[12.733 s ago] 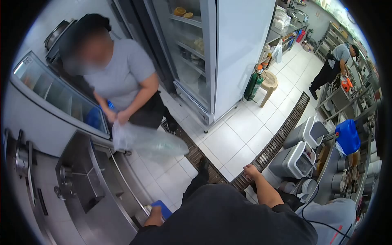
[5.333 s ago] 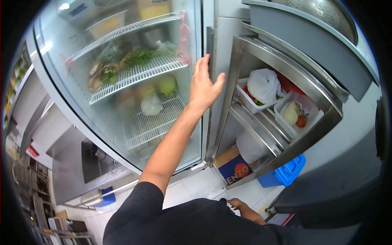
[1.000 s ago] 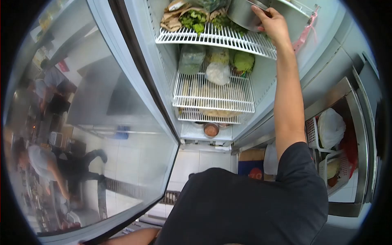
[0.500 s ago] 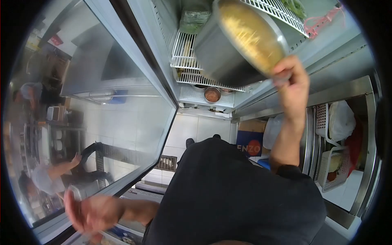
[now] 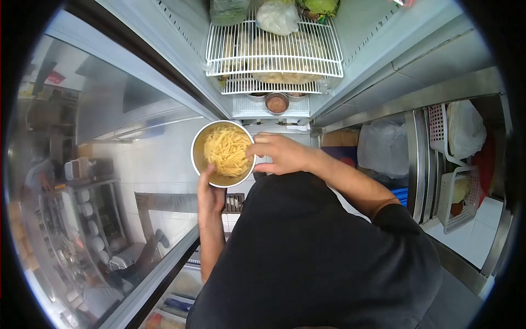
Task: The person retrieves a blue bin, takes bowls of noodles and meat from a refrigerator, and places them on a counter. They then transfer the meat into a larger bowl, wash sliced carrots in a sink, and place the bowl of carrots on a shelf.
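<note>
A round metal pot (image 5: 197, 156) of thin yellow strips (image 5: 227, 151), perhaps cut potato, is held upright in front of the fridge. My left hand (image 5: 210, 189) grips its near side, thumb hooked over the rim and the other fingers hidden below. On the right side of the pot, my right hand (image 5: 279, 153) is closed at the rim, its fingertips curling over the edge beside the strips and its thumb lower down outside.
Wire fridge shelves (image 5: 274, 52) hold a white plastic bag (image 5: 278, 17), green vegetables (image 5: 319, 6) and a bowl (image 5: 277, 102) lower down. A glass door (image 5: 159, 142) stands open at left. White baskets (image 5: 459, 197) and a clear bag (image 5: 383, 148) sit at right.
The pot has come down and left, out of the fridge's upper area, and from tilted to upright. My left hand has moved from the door side up to grip the pot.
</note>
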### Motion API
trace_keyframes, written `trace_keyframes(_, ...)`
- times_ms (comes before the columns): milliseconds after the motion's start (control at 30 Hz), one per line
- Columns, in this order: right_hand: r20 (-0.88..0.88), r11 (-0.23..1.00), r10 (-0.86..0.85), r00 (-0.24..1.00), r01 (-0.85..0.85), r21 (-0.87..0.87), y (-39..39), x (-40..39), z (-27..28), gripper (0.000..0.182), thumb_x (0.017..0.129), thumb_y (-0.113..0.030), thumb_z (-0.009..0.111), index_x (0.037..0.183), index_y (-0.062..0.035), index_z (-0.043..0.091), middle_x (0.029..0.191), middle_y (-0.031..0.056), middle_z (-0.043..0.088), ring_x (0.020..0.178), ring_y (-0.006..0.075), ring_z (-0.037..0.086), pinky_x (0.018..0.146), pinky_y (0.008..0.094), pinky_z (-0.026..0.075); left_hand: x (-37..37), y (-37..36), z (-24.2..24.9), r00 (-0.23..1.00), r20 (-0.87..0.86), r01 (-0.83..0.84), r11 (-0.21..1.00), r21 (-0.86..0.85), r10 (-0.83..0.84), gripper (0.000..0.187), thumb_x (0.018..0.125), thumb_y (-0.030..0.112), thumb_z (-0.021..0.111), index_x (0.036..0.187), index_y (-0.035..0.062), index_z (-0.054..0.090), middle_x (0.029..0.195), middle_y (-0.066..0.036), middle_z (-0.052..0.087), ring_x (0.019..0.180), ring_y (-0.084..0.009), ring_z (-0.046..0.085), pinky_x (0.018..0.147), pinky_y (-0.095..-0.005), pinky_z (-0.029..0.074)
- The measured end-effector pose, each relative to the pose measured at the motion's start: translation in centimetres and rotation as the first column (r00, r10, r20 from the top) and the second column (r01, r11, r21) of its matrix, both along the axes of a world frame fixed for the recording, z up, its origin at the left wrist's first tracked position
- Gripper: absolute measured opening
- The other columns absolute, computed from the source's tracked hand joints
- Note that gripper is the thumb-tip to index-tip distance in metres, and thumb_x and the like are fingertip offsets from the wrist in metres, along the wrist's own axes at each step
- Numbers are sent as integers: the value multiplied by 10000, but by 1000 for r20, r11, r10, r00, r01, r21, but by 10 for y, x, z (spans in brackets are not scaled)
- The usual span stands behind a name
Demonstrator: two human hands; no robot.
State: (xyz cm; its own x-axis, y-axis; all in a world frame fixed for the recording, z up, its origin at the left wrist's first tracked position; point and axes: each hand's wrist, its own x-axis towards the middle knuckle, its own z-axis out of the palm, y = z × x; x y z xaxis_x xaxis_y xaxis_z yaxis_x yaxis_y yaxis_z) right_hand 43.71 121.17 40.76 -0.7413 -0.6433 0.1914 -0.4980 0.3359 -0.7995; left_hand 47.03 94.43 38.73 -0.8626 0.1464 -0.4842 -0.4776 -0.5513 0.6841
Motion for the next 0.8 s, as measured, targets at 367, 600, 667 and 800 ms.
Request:
trace_keyframes(367,-313,375,-830,462,877,301,133,-116,-118,500,910,-262,681,1323,0,579,1281,266,596,1203,410,561,1027,523,443,15,-19,13,995,42,-86,996,-11,86,605,964,277,604,1442,-51,429,1397,-188,558,1282,-294,558,1087,-429,446)
trace_keyframes(600,-623,431,-690,369,900,55,155,-213,-157,480,897,-371,658,1262,-60,654,1272,207,640,1168,393,605,1053,512,451,24,6,19,997,63,-44,999,19,43,604,981,273,589,1453,-58,411,1419,-195,542,1303,-297,542,1104,-425,435)
trace_keyframes(667,-454,422,-789,414,902,90,151,-219,-162,484,896,-375,658,1263,-59,654,1275,207,640,1170,393,604,1058,513,449,26,6,19,997,66,-34,999,29,32,607,980,278,593,1452,-59,413,1422,-196,541,1304,-295,541,1103,-426,435)
trace_keyframes(800,-128,393,-905,406,912,116,134,-212,-168,493,894,-383,658,1264,-58,655,1282,206,638,1175,393,603,1068,514,444,27,0,10,996,86,-39,999,-12,40,604,978,294,602,1459,-21,417,1414,-180,549,1284,-304,558,1078,-440,465)
